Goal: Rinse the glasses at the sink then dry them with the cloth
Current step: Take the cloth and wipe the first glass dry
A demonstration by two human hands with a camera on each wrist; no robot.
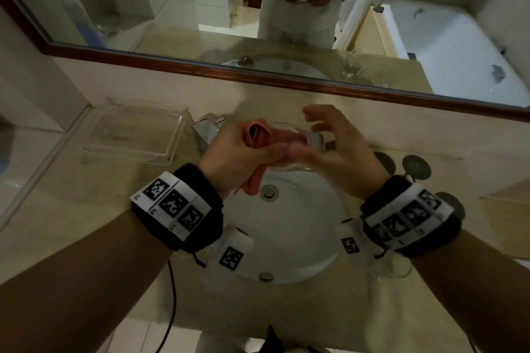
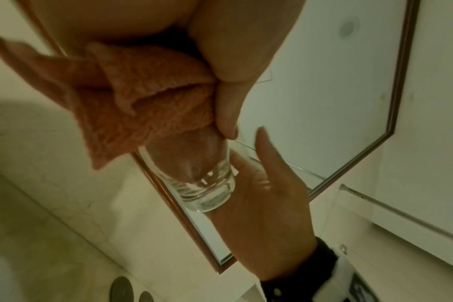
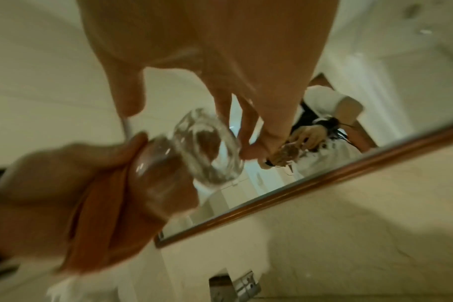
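A clear tumbler glass (image 1: 304, 137) is held sideways above the white sink (image 1: 301, 241). An orange cloth (image 1: 253, 135) is stuffed into its mouth and trails down under my left hand (image 1: 243, 155), which grips the glass and cloth together. In the left wrist view my thumb presses the cloth (image 2: 153, 106) at the rim of the glass (image 2: 202, 183). My right hand (image 1: 335, 146) is at the thick base with its fingers spread and loose. The right wrist view shows that base (image 3: 207, 151) between thumb and fingers, blurred.
A chrome faucet (image 1: 206, 129) stands behind my left hand, a clear plastic tray (image 1: 134, 135) to its left. A second clear glass (image 1: 395, 266) stands right of the basin, partly behind my right wrist. Dark round discs (image 1: 415, 166) lie at the back right. A wood-framed mirror (image 1: 286, 79) rises close behind.
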